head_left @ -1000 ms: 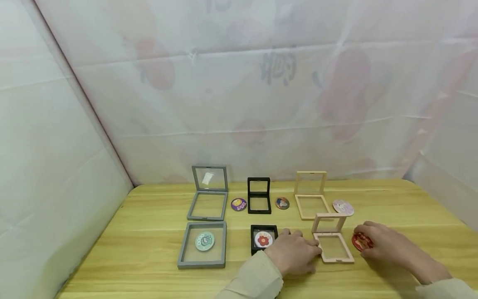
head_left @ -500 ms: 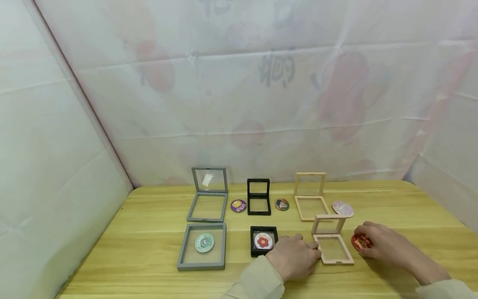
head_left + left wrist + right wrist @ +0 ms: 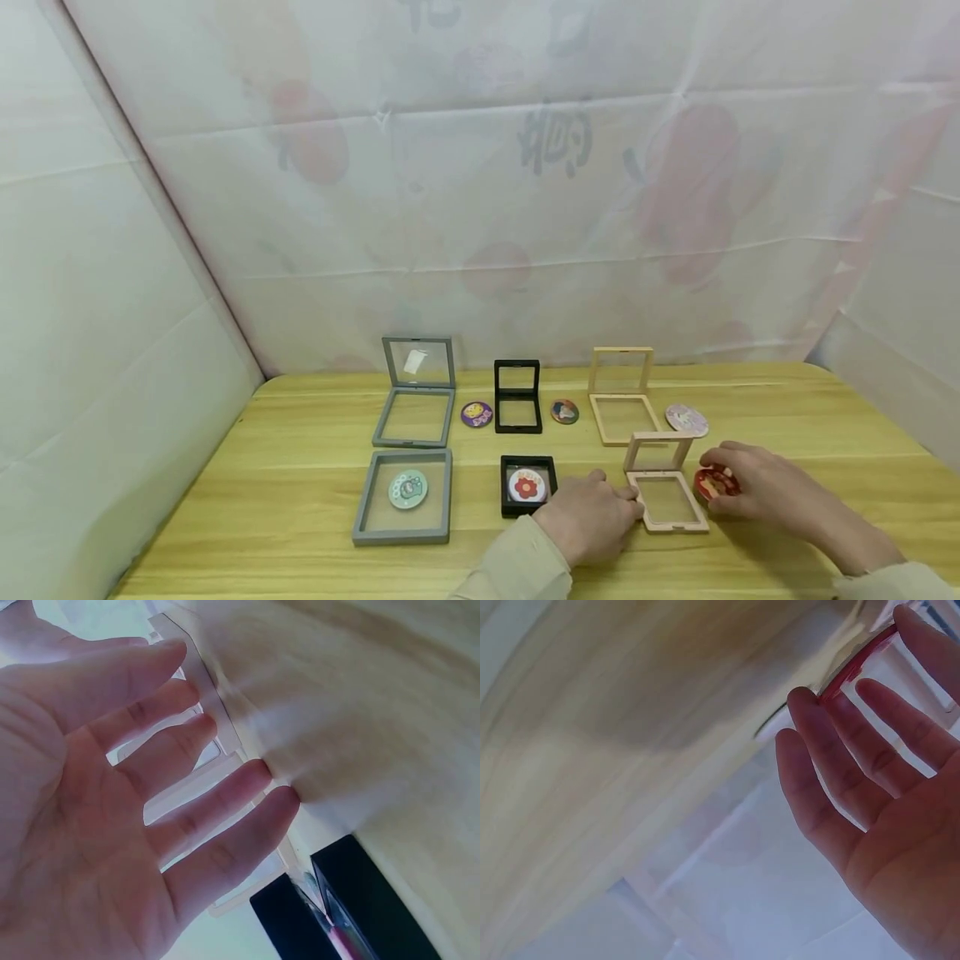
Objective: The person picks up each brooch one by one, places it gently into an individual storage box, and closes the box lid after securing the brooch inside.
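Note:
My right hand holds a round red badge by its edges, between thumb and fingers, at the right side of a small pale pink display frame. That frame stands opened, its lid tilted up at the back. In the right wrist view the red badge shows its rim between thumb and fingertips, just over the table. My left hand rests on the table with its fingertips at the pink frame's left edge. Its fingers look fairly straight in the left wrist view, holding nothing.
A black frame with a flower badge sits left of my left hand. Further left is a grey frame with a green badge. Opened grey, black and cream frames stand behind, alongside purple, multicoloured and pale badges.
My right hand has slid the red badge slightly left, closer to the pink frame. My left hand stays at the frame's left edge.

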A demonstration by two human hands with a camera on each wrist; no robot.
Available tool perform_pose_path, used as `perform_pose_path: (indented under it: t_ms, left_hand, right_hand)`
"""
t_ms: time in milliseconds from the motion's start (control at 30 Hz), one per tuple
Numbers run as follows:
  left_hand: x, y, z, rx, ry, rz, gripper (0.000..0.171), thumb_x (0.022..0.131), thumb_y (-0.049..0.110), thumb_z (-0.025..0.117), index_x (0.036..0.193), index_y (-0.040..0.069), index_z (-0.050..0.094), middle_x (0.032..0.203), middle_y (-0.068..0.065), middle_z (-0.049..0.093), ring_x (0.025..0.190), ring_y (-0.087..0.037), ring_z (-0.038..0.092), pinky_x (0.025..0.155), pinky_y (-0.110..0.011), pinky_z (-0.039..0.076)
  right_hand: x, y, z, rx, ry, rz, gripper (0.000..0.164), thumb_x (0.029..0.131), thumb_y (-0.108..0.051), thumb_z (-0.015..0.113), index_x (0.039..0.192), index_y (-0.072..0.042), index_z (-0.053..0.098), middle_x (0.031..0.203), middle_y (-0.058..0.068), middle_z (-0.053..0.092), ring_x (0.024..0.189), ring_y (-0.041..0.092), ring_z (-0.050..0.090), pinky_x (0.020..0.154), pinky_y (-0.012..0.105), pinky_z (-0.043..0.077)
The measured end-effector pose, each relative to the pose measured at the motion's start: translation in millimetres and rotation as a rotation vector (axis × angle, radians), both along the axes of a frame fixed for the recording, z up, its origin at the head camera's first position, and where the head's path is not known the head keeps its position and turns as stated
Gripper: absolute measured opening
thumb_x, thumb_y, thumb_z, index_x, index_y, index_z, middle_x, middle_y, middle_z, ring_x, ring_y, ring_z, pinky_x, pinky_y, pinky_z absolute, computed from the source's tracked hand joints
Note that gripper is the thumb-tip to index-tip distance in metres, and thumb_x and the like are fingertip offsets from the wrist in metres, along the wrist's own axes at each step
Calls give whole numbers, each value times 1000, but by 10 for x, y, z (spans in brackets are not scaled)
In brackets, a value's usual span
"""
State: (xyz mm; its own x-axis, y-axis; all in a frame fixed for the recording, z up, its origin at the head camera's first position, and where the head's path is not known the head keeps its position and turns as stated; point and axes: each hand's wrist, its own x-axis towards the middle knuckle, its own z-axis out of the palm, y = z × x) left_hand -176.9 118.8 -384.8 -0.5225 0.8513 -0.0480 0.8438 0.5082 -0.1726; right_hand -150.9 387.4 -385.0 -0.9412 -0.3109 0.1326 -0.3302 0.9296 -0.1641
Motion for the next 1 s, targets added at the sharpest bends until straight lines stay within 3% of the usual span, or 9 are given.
perform_pose_path:
  t_ms: [467,1000]
  left_hand:
    - [-8,-1,-11,8,-5,-5,32,97,40,68,129,41,67,136,29,55,95,-4,58,57,-25,51]
    - [-22,-23,17,32,3,-33,28,99,41,63,127,39,69,133,26,58,93,-6,58,58,-24,49]
  right_hand:
    - [14,-114,47,-39,3,77,41,74,-32,90,102,-8,71,100,0,68,79,5,57,63,32,51]
    - [-6,-362,34,-57,46,139,34,75,-24,89,101,-13,71,97,-9,64,79,2,54,63,32,50]
